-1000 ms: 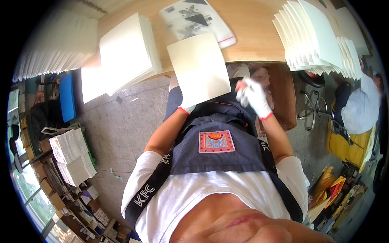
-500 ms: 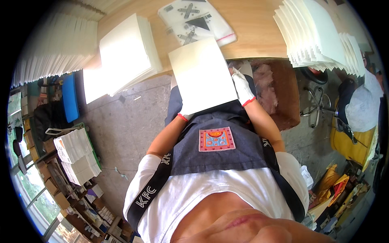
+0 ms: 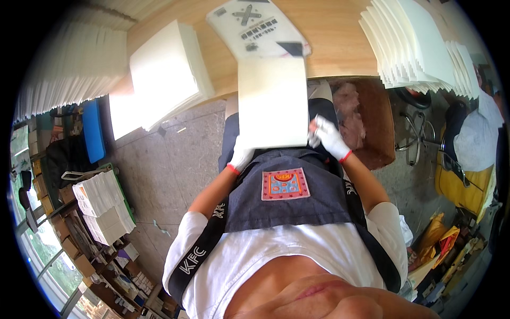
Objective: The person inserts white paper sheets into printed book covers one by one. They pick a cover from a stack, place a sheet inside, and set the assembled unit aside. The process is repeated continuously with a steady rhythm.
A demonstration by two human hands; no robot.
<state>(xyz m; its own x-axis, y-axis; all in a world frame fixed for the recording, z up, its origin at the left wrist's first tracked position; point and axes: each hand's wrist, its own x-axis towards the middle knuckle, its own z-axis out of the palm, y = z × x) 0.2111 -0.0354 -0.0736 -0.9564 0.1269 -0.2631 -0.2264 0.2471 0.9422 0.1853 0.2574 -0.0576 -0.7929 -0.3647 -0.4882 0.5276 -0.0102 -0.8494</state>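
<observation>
A block of blank cream-white paper lies over my lap, its near edge just above my apron. My left hand, in a white glove with a red cuff, grips the near left corner; its fingers are partly hidden by the paper. Beside the right edge is my right hand, in a matching glove, with bent fingers a little apart and some fingertips bare. It seems to hold nothing. The paper's far end meets a clear printed plastic bag on the table; whether it lies inside the bag I cannot tell.
On the wooden table stand a paper stack to the left and fanned paper piles to the right. A brown carton sits under the table, near a chair base. More paper stacks stand at the left.
The paper block has turned straighter, and its far end now meets the bag, whose printed film has shifted. My right hand has moved off the paper's edge and toward me.
</observation>
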